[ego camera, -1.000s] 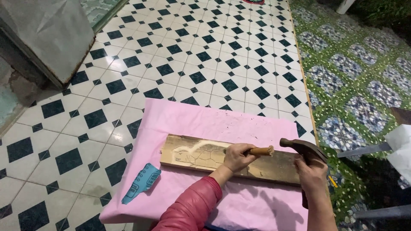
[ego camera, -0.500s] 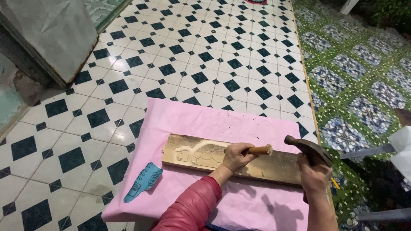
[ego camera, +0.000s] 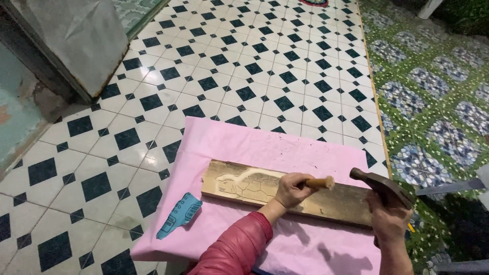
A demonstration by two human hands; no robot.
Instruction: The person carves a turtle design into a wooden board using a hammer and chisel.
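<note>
We work on the wooden board [ego camera: 285, 196], which lies flat across a pink cloth [ego camera: 254, 147] toward six o'clock of the view. Its pale face carries a shallow carved outline, a rounded shape with shell-like cells, nearest the nine o'clock end; the three o'clock end looks darker and uncut. Our left hand [ego camera: 290, 189] is closed around a chisel [ego camera: 320, 182], its wooden butt pointing to three o'clock. Our right hand [ego camera: 389, 221] grips a hammer [ego camera: 379, 182], head just beside that butt. We judge light, square taps best, blade kept low along the line. A blue tool pouch [ego camera: 179, 215] rests at eight o'clock on the cloth, tiled floor [ego camera: 229, 66] beyond.
</note>
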